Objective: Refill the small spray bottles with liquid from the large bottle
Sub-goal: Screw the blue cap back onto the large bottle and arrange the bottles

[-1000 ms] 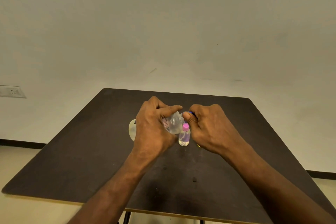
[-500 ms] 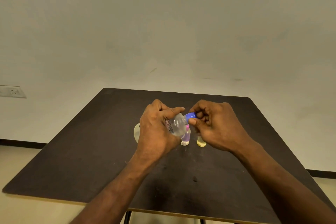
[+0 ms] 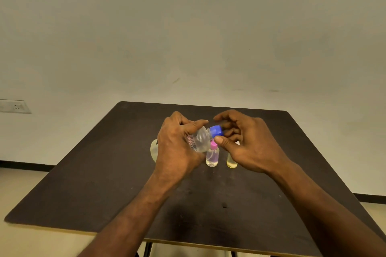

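From the head view, I see the left hand (image 3: 177, 148) wrapped around the large bottle (image 3: 199, 141), which it holds tilted well over above the desk (image 3: 104, 173), neck pointing to the right. The blue cap (image 3: 216, 131) sits on that neck, and the right hand (image 3: 248, 144) has its thumb just under the cap and its curled fingers around the far side of it; I judge it a loose pinch on the cap, mid-twist, though contact at the fingertips is hard to confirm. So the step in hand is uncapping the large bottle.

Directly below the cap stands a small bottle with a pink top (image 3: 212, 155), upright and partly filled with clear liquid. Just beside it to the right is a second small bottle (image 3: 231, 161) holding yellowish liquid (its top is hidden behind the right hand). A pale rounded object (image 3: 154, 150) peeks out behind the left hand; I cannot tell what it is.

Next, I reckon the cap must come fully off, and the pink top needs removing before any pouring.
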